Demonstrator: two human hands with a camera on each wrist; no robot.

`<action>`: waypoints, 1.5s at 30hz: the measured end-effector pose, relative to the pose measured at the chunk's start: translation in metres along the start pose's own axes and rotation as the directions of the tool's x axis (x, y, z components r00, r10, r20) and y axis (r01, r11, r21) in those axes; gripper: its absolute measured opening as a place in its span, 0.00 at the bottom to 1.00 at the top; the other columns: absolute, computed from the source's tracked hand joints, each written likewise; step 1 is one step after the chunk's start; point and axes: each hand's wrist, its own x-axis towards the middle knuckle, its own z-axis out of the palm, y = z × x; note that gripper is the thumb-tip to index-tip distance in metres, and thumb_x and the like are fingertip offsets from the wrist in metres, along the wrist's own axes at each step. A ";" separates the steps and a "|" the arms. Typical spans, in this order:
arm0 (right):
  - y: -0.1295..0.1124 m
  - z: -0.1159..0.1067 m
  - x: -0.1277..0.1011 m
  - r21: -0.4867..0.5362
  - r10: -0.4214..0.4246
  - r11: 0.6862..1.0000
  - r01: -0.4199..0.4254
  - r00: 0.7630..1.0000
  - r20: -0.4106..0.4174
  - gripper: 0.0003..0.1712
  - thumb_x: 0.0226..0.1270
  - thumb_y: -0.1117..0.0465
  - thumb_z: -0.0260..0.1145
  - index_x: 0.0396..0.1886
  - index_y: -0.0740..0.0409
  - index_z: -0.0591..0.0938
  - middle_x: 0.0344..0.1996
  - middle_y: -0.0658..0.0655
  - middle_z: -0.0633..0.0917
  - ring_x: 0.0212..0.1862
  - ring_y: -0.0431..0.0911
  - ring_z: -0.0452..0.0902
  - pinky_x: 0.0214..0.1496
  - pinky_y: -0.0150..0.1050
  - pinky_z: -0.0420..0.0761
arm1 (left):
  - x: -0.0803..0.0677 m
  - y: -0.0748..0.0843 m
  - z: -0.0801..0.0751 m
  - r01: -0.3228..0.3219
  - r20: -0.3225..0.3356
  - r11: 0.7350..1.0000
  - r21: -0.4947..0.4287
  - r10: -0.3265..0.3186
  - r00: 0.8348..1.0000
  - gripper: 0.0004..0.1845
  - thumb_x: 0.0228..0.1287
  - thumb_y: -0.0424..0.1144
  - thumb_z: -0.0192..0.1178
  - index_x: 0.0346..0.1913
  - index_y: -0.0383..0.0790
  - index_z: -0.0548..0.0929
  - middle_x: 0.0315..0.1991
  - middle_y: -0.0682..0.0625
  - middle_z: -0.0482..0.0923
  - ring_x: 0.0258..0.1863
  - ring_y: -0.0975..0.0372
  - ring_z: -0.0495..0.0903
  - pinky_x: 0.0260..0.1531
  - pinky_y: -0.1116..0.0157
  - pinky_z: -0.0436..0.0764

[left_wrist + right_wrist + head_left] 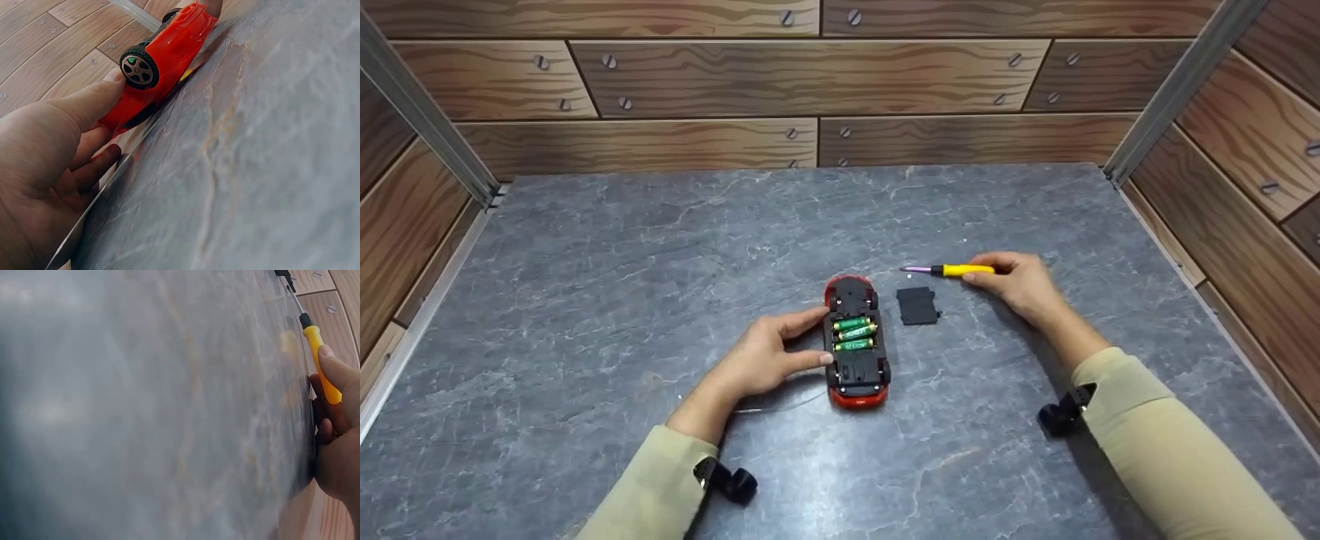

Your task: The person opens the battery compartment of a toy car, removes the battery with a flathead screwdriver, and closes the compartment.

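Red toy car (pixel 856 343) lying upside down mid-table (pixel 585 300), three green batteries (pixel 854 334) exposed, steadied by the left hand (pixel 769 358) grasping its side; right hand (pixel 1020 283) grips a yellow screwdriver (pixel 952 270) beside the black cover (pixel 917 306).

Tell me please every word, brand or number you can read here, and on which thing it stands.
No text can be read.
Batteries in the toy car: the green labels carry print, too small to read.
Screwdriver, battery cover: no visible writing.
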 end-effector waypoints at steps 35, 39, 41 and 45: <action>-0.049 0.010 -0.024 -0.110 -0.361 0.927 0.358 0.932 -0.016 0.23 0.74 0.56 0.74 0.64 0.61 0.85 0.60 0.59 0.87 0.63 0.58 0.80 0.65 0.53 0.77 | -0.016 0.038 -0.009 -0.065 0.000 0.970 0.235 0.067 0.998 0.38 0.71 0.56 0.69 0.79 0.47 0.72 0.77 0.47 0.70 0.78 0.45 0.65 0.79 0.46 0.59; -0.066 0.026 -0.032 -0.162 -0.469 0.864 0.477 0.879 0.092 0.27 0.74 0.54 0.74 0.68 0.58 0.83 0.64 0.59 0.85 0.67 0.58 0.78 0.73 0.59 0.73 | -0.024 0.054 -0.006 -0.133 0.082 0.906 0.402 0.108 0.991 0.40 0.70 0.60 0.68 0.79 0.46 0.72 0.78 0.40 0.67 0.78 0.35 0.61 0.78 0.39 0.56; -0.072 0.033 -0.036 -0.180 -0.519 0.823 0.539 0.841 0.152 0.28 0.74 0.53 0.72 0.70 0.57 0.82 0.66 0.59 0.84 0.69 0.58 0.77 0.74 0.59 0.71 | -0.028 0.059 -0.004 -0.174 0.129 0.871 0.460 0.128 0.983 0.40 0.70 0.60 0.68 0.78 0.44 0.73 0.77 0.40 0.68 0.77 0.35 0.62 0.77 0.40 0.58; -0.080 0.047 -0.040 -0.197 -0.590 0.740 0.643 0.761 0.270 0.29 0.78 0.52 0.68 0.72 0.59 0.79 0.70 0.61 0.80 0.73 0.60 0.72 0.77 0.60 0.67 | -0.035 0.065 0.001 -0.257 0.214 0.789 0.559 0.163 0.963 0.40 0.71 0.61 0.66 0.77 0.42 0.73 0.76 0.44 0.71 0.78 0.41 0.63 0.78 0.43 0.58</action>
